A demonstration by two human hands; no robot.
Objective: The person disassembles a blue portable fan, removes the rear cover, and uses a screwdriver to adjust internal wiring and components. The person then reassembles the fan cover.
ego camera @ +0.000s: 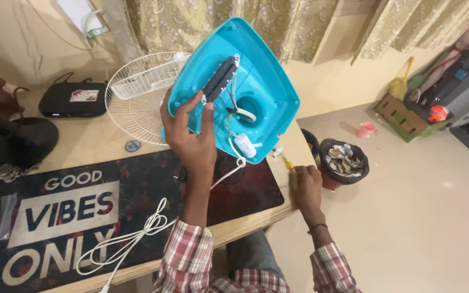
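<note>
My left hand (191, 130) is raised and clamped on the tilted blue fan base (234, 87) above the table (82, 141). My right hand (305, 184) rests at the right table edge, closed on a yellow screwdriver (287, 163). The floor bin (344, 158) holds crumpled scraps.

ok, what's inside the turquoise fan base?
Inside the turquoise fan base: black switch block, coloured wires, white capacitor, central hole. The left hand covers the lower-left corner.

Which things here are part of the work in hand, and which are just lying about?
In hand:
left hand gripping turquoise fan base
right hand on yellow screwdriver
white power cord
white fan grille

Lying about:
black box
waste bin
pink cup
</note>
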